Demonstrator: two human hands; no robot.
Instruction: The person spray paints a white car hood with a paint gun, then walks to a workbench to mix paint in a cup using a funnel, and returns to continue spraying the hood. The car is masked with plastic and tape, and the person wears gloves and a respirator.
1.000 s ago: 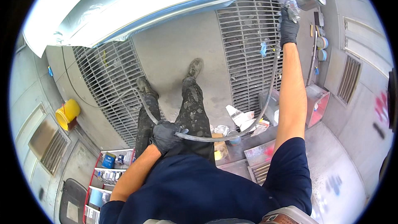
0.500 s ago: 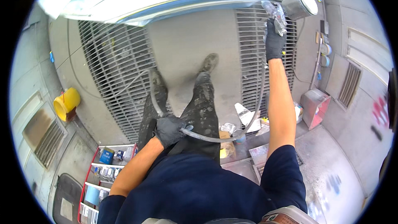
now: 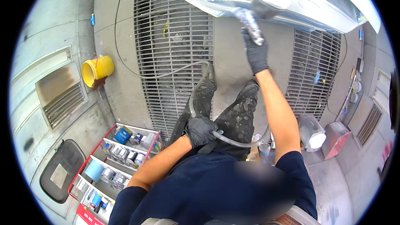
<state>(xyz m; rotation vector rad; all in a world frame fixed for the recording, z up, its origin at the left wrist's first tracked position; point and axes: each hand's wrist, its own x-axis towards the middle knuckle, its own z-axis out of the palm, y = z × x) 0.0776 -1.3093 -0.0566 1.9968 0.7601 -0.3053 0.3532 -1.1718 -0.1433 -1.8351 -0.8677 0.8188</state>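
In a black glove, my right hand (image 3: 255, 50) grips a spray gun (image 3: 250, 23) wrapped in crinkled plastic, with a cylindrical metal cup (image 3: 266, 1) blurred at its upper end. The cup is up over a white, masked panel (image 3: 310, 8) along the top of the view; whether anything touches it, I cannot tell. My gloved left hand (image 3: 201, 131) holds a grey hose (image 3: 243, 143) at waist level in front of my paint-spotted trousers. The hose loops behind my right forearm and runs on across the floor grate (image 3: 173, 37).
A yellow bucket (image 3: 92, 71) lies by the left wall. A red-framed rack (image 3: 115, 127) of cans and rolls is at lower left, clear and pink containers (image 3: 335, 139) at lower right. A second grate (image 3: 312, 62), thin lines on the floor and tools along the right wall are in view.
My right hand has swung leftward with the gun and cup, now blurred. The panel, grates and walls have shifted rightward in the view. My left hand still holds the hose.
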